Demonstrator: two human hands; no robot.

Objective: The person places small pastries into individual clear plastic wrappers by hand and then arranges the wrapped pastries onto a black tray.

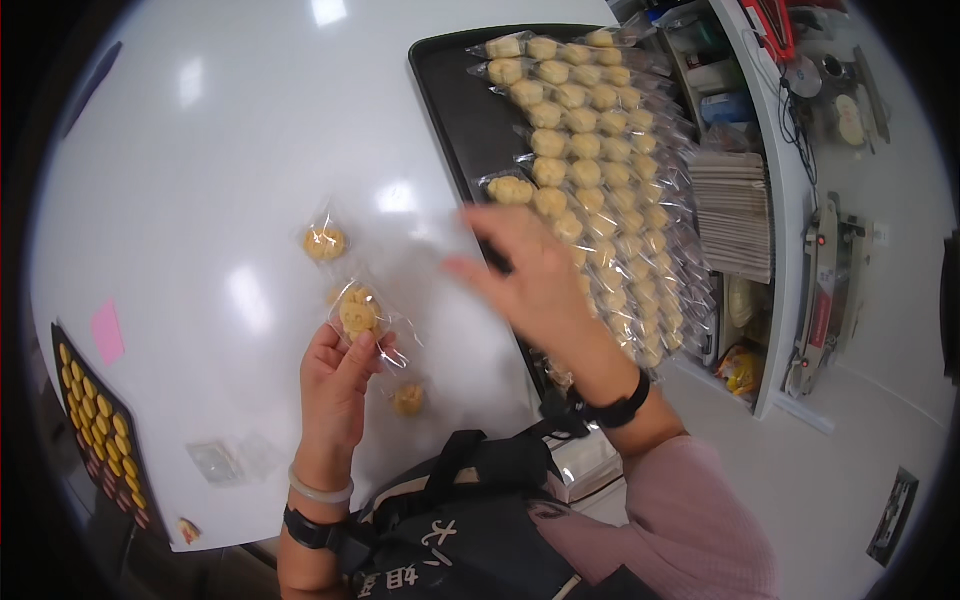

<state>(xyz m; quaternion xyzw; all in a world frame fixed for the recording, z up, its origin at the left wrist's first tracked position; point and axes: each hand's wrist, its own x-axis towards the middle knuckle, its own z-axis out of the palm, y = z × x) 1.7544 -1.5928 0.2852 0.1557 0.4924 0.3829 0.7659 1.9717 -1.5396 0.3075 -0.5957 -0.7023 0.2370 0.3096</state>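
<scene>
Between the thumb and fingers of my left hand [345, 375] is a clear-bagged pastry [358, 312], round and pale golden, with loose plastic sticking out on its right. My right hand [525, 275] hovers near the left edge of a black tray [455, 110], slightly blurred, thumb and fingers apart with nothing seen in them. Rows of similar bagged pastries [585, 147] fill much of that tray, and my right forearm hides some. Just beyond my left hand lies another bagged pastry [325, 243]. A golden piece [408, 399] rests on the table, close to my body.
On the white table [130, 220] lie a pink paper note [107, 332] and clear plastic packets [215, 462]. A dark tray of yellow and pinkish pieces [100, 425] stands at left. At right, shelving holds a stack of folded paper [733, 215]; a long machine [825, 295] stands beyond.
</scene>
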